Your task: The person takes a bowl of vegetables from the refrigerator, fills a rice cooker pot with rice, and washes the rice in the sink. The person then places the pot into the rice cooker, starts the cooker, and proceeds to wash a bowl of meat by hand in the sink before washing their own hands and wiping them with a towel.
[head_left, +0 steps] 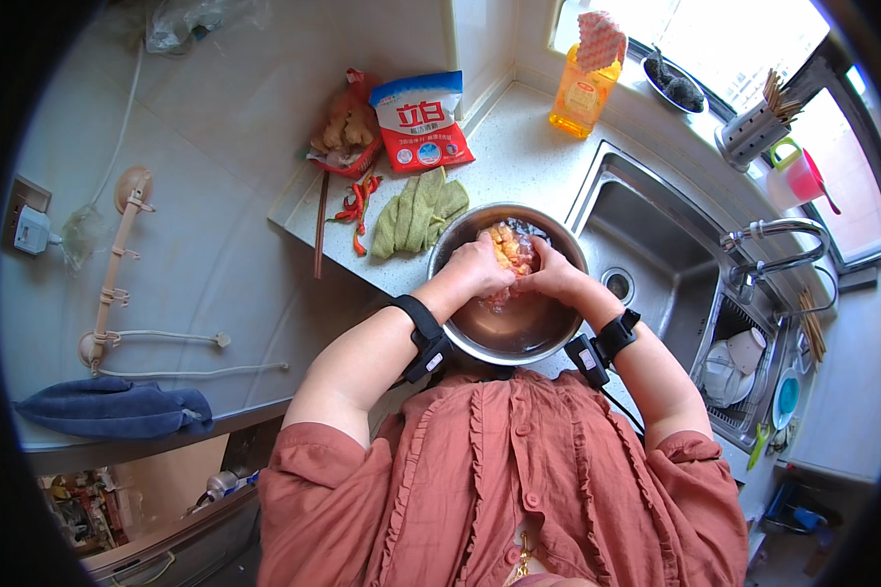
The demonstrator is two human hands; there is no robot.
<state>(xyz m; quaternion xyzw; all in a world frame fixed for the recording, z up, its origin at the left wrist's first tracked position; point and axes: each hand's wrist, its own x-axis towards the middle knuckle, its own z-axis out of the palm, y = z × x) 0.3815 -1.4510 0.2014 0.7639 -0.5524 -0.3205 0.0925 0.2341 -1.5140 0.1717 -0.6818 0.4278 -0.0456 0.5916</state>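
Below me a round stainless steel bowl (510, 357) of cloudy brownish water stands on the counter. Inside it, my left hand (482, 264) and my right hand (550, 270) grip a lump of raw-looking yellowish and pink meat (510, 249) from both sides, at the water's surface. Some of the fingers are hidden behind the lump. Left of the bowl lies a folded green cloth (415, 213), with red chili peppers (356, 209) beyond it.
A sink (631, 220) with a faucet (778, 231) adjoins the bowl's right side. Behind stand a detergent bag (422, 121), a red basket of ginger (349, 136) and a yellow liquid bottle (584, 95). Chopsticks (321, 227) lie at the counter's left edge; a dish rack (734, 367) holds dishes.
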